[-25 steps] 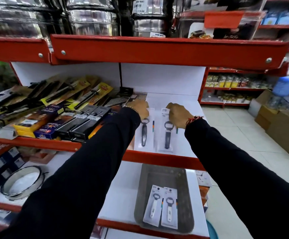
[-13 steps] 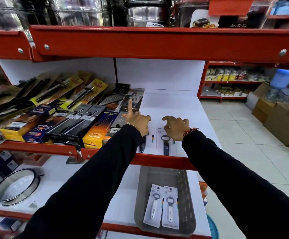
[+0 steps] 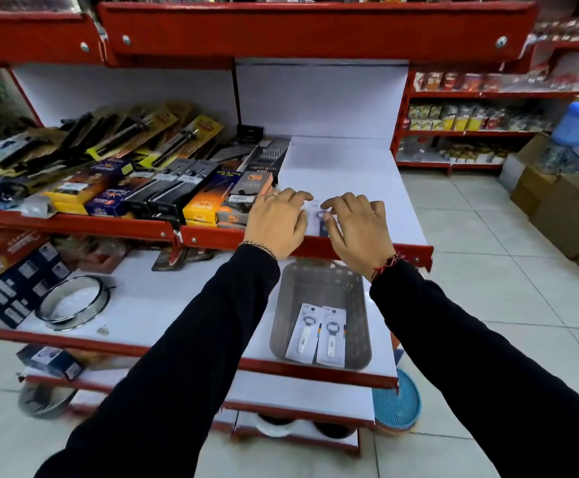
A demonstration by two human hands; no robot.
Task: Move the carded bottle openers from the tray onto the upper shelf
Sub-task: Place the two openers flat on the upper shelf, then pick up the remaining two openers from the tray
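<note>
Head view: a red-and-white shop rack, with both hands at the front edge of the upper shelf (image 3: 343,160).
Upper shelf: flat white board with a red metal lip; bare on its right half, boxed kitchen tools (image 3: 164,191) packed on the left.
Tray (image 3: 283,315): grey, rectangular, perforated walls, on the shelf below.
Left to move: two carded bottle openers (image 3: 319,334), white handles on glossy cards, lying side by side in the tray.
Apparently done: a dark-handled carded opener (image 3: 318,224) lies on the upper shelf, mostly hidden between the hands.
Left hand (image 3: 276,224): fingers spread, palm down, gripping nothing.
Right hand (image 3: 359,225): fingers splayed, empty.
</note>
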